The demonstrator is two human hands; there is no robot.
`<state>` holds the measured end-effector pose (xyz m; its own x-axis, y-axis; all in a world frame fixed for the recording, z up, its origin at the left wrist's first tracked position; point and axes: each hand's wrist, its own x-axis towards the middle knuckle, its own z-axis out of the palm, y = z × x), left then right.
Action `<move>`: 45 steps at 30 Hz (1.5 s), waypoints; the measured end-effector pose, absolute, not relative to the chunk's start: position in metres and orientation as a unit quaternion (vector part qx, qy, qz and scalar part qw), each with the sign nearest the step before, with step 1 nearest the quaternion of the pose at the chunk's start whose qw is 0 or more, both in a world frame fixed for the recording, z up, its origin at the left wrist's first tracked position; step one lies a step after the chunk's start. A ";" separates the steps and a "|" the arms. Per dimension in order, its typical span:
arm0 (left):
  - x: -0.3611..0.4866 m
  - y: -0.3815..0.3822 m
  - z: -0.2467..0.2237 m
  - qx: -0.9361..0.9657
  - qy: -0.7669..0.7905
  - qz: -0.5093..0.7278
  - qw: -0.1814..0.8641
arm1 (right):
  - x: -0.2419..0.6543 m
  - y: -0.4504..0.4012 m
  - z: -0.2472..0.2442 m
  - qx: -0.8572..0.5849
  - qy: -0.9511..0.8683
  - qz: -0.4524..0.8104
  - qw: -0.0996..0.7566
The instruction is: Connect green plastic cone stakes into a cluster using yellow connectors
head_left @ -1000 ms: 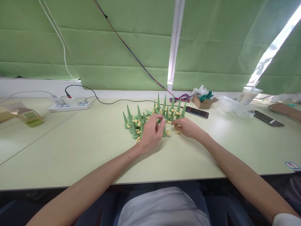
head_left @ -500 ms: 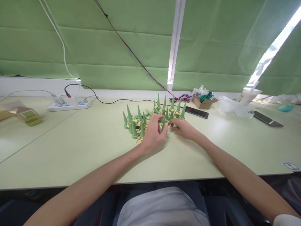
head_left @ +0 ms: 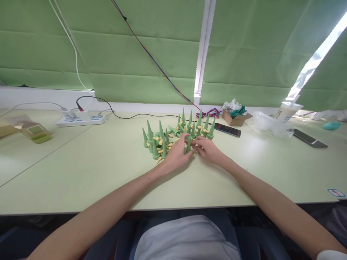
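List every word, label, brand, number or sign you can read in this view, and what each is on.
Nothing reads clearly enough to quote.
Cup: dark lettering on its side, too blurred to read for sure.
Sticker on the table: a red mark in a blue border; too small to make out.
Cones: no lettering that I can see.

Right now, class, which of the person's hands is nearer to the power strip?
Left. The left hand is in front of the power strip and to its right; the right hand is farther right, beside the cones.
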<state>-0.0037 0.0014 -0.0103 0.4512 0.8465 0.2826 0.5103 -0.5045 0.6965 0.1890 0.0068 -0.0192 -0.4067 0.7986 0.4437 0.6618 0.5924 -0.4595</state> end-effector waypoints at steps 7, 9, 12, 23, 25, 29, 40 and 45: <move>-0.003 0.003 -0.012 0.836 0.408 0.268 0.251 | 0.188 0.008 -0.023 -0.419 -0.838 0.114 0.332; -0.002 0.004 -0.013 0.840 0.400 0.271 0.247 | 0.189 0.008 -0.024 -0.417 -0.838 0.115 0.333; -0.002 0.004 -0.013 0.841 0.396 0.278 0.243 | 0.189 0.008 -0.025 -0.418 -0.836 0.115 0.336; -0.003 0.006 -0.018 0.846 0.384 0.287 0.233 | 0.189 0.010 -0.027 -0.427 -0.833 0.107 0.336; -0.004 0.006 -0.018 0.845 0.384 0.288 0.234 | 0.189 0.010 -0.028 -0.429 -0.832 0.105 0.336; -0.003 0.006 -0.018 0.842 0.393 0.290 0.228 | 0.189 0.010 -0.028 -0.430 -0.828 0.103 0.346; 0.000 0.007 -0.018 0.799 0.436 0.340 0.237 | 0.185 0.003 -0.017 -0.457 -0.779 0.140 0.405; 0.002 0.006 -0.016 0.775 0.426 0.375 0.278 | 0.184 0.002 -0.016 -0.459 -0.742 0.193 0.449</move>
<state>0.0020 0.0061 -0.0162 0.3549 0.8690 0.3447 0.4517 -0.4822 0.7506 0.1836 0.0018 -0.0164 -0.1748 0.8544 0.4893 0.5070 0.5041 -0.6992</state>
